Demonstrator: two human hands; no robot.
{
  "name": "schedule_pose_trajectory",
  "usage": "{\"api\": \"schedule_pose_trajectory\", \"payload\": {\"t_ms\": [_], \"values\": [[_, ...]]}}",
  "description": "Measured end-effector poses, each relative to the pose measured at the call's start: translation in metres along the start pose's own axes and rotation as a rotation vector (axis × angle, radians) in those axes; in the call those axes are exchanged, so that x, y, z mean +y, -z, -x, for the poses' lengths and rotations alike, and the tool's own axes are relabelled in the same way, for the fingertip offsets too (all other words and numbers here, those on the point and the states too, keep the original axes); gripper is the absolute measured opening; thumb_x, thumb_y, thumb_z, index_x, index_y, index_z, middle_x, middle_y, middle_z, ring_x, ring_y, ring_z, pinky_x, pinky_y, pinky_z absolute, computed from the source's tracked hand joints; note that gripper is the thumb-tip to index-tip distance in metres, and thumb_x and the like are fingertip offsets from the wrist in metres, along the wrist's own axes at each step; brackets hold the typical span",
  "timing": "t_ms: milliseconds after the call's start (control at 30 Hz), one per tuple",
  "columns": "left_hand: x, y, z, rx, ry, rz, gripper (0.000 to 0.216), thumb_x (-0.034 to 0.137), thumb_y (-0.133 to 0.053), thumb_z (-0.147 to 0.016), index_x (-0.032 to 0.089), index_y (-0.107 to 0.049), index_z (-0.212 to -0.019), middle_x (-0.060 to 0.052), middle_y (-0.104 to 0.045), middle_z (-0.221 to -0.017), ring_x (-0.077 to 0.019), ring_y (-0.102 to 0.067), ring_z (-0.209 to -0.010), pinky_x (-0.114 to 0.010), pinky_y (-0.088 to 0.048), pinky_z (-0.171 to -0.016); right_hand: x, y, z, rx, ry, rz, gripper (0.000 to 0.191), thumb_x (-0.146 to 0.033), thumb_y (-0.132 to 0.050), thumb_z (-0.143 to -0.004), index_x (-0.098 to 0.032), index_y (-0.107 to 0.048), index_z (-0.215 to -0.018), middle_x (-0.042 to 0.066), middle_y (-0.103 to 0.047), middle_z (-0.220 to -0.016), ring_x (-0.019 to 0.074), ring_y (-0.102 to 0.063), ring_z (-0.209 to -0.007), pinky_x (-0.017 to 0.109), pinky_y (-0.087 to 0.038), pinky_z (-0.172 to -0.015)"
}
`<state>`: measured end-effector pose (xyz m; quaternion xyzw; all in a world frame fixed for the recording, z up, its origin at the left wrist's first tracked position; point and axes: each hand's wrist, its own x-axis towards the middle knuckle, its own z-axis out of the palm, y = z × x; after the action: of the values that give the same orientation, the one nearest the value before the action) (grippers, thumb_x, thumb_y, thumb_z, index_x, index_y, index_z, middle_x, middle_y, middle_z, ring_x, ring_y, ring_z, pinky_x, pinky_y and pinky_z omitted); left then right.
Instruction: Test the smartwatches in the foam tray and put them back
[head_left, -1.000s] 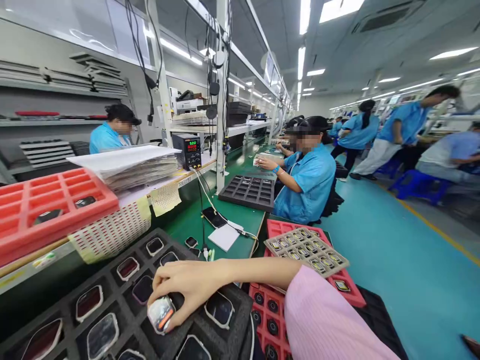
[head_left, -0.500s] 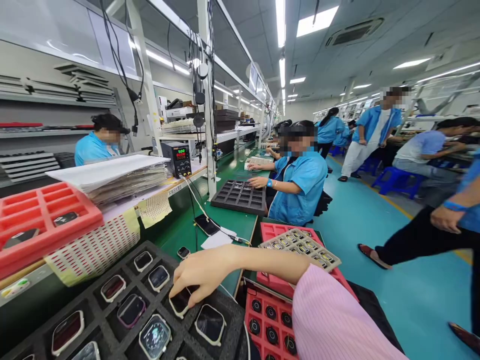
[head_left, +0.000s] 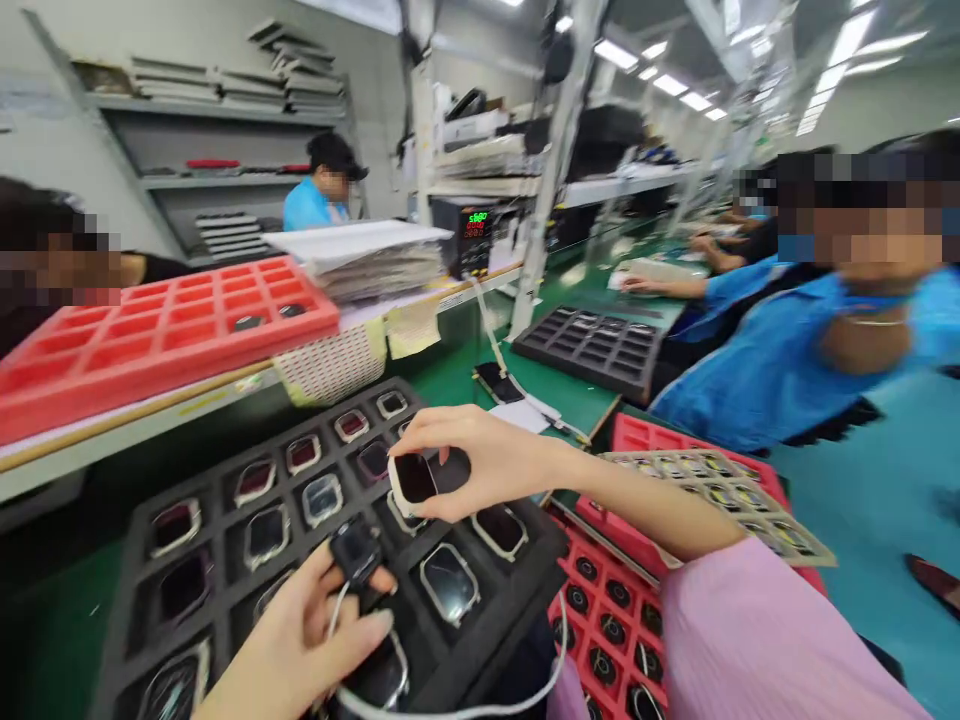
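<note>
My right hand (head_left: 472,460) pinches a smartwatch case (head_left: 414,480) by its edges, raised over the black foam tray (head_left: 487,650). The case has a pale frame and a dark screen. Lower left, my left hand (head_left: 315,620) grips a small black squarish device (head_left: 356,552), whose exact kind I cannot make out. A white cable (head_left: 450,710) runs by that hand and loops along the tray's front. Around both hands, several watch cases, such as a silver-framed one (head_left: 450,583), lie in the tray's compartments.
A red foam tray (head_left: 172,335) and a paper stack (head_left: 360,250) occupy the left shelf. More red trays (head_left: 626,625) with round parts stand low on the right, below a beige tray (head_left: 720,490). A co-worker in blue (head_left: 757,350) sits close by on the right.
The view has swung left. My right hand has lifted the watch case out of its compartment. My left hand has come into view with the black device.
</note>
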<state>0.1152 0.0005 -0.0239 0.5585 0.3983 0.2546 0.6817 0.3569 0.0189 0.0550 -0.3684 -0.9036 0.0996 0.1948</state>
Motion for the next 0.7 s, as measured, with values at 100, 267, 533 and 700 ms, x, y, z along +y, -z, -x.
{"api": "schedule_pose_trajectory", "payload": {"t_ms": [100,267,533,700], "values": [[0.015,-0.002,-0.002,-0.104,-0.012,0.088,0.052,0.038,-0.079,-0.067,0.017,-0.054,-0.109,-0.002,-0.064,-0.087,-0.0003,-0.039,-0.043,-0.014,-0.033,-0.039,-0.011,-0.017,-0.017,0.003,0.155,-0.071,0.044,-0.029,-0.067,-0.08,-0.009,-0.057,-0.118,0.012,-0.058,-0.107,0.0212,-0.057,-0.096,0.03,-0.048,-0.081],[0.025,0.0,-0.007,0.039,-0.143,0.12,0.041,0.044,-0.068,-0.077,0.013,-0.053,-0.099,0.01,-0.044,-0.049,-0.0013,-0.031,-0.031,-0.015,-0.022,-0.032,-0.016,-0.036,-0.038,-0.047,0.244,0.069,0.043,-0.022,-0.061,-0.085,-0.012,-0.052,-0.126,0.015,-0.054,-0.114,0.0265,-0.053,-0.103,0.039,-0.048,-0.085],[0.008,0.005,-0.013,0.039,-0.264,0.209,0.026,0.034,-0.069,-0.079,0.014,-0.061,-0.093,0.0,-0.064,-0.067,-0.0125,-0.062,-0.062,-0.023,-0.049,-0.064,-0.019,-0.036,-0.039,-0.135,0.256,-0.004,0.037,-0.02,-0.061,-0.088,-0.015,-0.052,-0.124,0.011,-0.058,-0.119,0.0227,-0.055,-0.109,0.035,-0.048,-0.092],[0.012,0.008,-0.011,0.056,-0.249,0.218,0.024,0.031,-0.071,-0.077,0.012,-0.063,-0.089,0.0,-0.063,-0.067,-0.0112,-0.058,-0.062,-0.022,-0.046,-0.062,-0.013,-0.049,-0.038,-0.026,0.268,-0.069,0.036,-0.02,-0.06,-0.087,-0.011,-0.051,-0.122,0.013,-0.059,-0.117,0.023,-0.056,-0.107,0.036,-0.049,-0.09]]}}
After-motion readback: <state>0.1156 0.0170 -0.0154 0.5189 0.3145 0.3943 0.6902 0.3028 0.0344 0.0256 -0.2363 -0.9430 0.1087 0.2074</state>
